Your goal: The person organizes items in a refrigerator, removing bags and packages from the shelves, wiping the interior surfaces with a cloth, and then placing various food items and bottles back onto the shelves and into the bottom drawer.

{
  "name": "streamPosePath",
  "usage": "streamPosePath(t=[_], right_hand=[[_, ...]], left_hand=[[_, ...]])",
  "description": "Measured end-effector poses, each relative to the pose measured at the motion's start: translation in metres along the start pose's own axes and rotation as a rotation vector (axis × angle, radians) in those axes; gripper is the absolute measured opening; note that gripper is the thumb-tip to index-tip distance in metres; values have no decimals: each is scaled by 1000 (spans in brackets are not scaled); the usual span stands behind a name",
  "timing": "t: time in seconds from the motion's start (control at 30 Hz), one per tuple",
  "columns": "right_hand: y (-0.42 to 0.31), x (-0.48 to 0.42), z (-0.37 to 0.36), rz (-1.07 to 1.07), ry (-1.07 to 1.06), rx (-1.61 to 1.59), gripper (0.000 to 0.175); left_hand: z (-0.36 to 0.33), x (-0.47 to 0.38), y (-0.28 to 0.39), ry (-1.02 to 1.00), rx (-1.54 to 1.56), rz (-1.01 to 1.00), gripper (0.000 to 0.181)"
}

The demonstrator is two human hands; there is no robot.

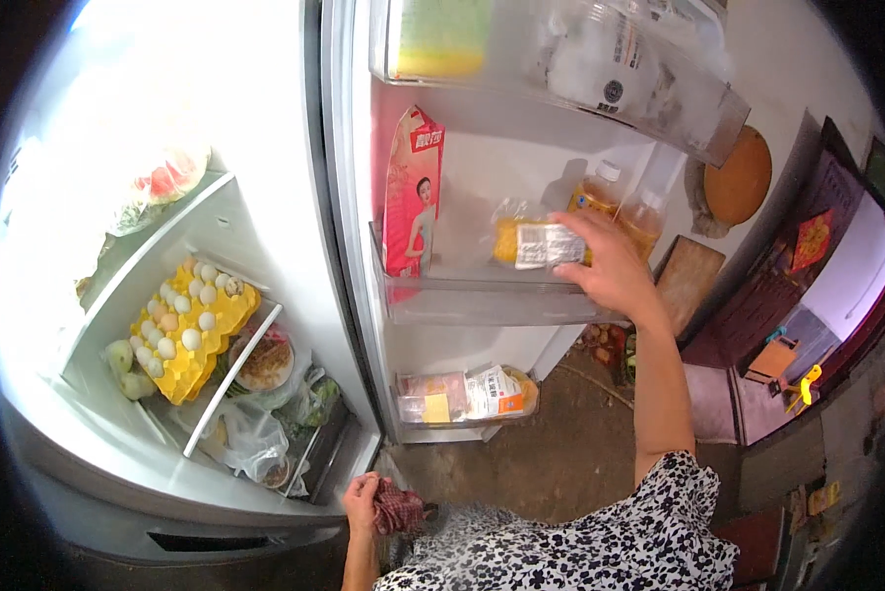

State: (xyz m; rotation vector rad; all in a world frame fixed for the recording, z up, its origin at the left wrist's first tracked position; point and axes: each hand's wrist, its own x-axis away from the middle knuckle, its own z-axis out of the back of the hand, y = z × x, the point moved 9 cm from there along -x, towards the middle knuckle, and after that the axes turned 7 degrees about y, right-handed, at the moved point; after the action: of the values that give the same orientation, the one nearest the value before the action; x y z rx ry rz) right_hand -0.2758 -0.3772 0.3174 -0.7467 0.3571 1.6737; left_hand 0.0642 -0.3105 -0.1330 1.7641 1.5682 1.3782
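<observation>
My right hand grips a clear plastic packet of yellow food with a white label. It is in front of the middle door shelf of an open refrigerator. Just behind the hand stand bottles of amber liquid, one with a white cap. A tall pink-red paper carton stands at the left end of the same shelf. Low down, near the fridge's front edge, my left hand holds a bunched reddish checked cloth.
A yellow egg tray sits on a fridge shelf at left, above bagged vegetables and a bowl of food. Packets fill the lower door shelf. A bagged item is in the upper one. Cutting boards are beyond the door.
</observation>
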Motion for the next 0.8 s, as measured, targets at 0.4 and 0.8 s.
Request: streamPosePath(t=[0.4,0.8], right_hand=[[23,-1,-35,-139,-366,-194,32],[-211,67,-138,342,-264,-826,7]], left_hand=[[-17,15,17,-3,-168,-2,21],[9,48,58,138,-68,-151,23]])
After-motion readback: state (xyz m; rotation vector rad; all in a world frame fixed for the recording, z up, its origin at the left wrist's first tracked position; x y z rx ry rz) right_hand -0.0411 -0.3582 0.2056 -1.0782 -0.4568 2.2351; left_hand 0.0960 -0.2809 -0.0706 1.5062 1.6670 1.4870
